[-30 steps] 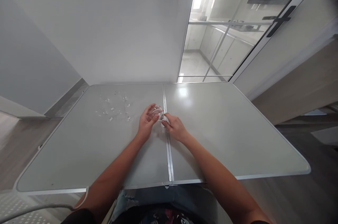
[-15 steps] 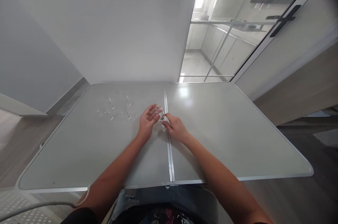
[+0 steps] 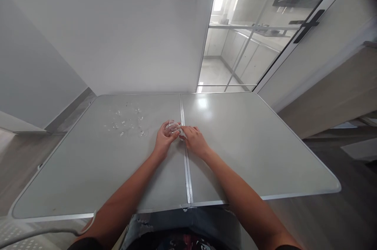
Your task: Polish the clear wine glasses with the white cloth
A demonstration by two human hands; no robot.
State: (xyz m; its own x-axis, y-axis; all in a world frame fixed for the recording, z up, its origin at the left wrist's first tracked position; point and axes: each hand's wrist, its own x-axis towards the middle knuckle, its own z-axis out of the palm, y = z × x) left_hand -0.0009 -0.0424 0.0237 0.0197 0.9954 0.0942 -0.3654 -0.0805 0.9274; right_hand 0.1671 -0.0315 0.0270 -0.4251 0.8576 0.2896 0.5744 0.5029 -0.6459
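A clear, rounded, cup-like vessel [image 3: 172, 127], see-through like glass or plastic, is held in my left hand [image 3: 162, 140], whose fingers curve round its far side. My right hand [image 3: 195, 141] is closed on a crumpled white tissue or cloth [image 3: 183, 134] at the vessel's right edge. Only a small part of that white material shows between the fingers. Both hands are just above the table, close to its centre seam. The vessel's exact kind is hard to make out.
Several small clear bits or water drops [image 3: 141, 132] are scattered on the left half of the pale folding table [image 3: 250, 144]. A metal seam [image 3: 187, 179] divides the tabletop. A grey cable [image 3: 50, 230] runs by the front left edge. Behind are a wall and a glass sliding door [image 3: 244, 57].
My right hand has turned more palm-down, so less of the white material shows. The clear vessel has tilted slightly within my left hand. The whole view has shifted a little.
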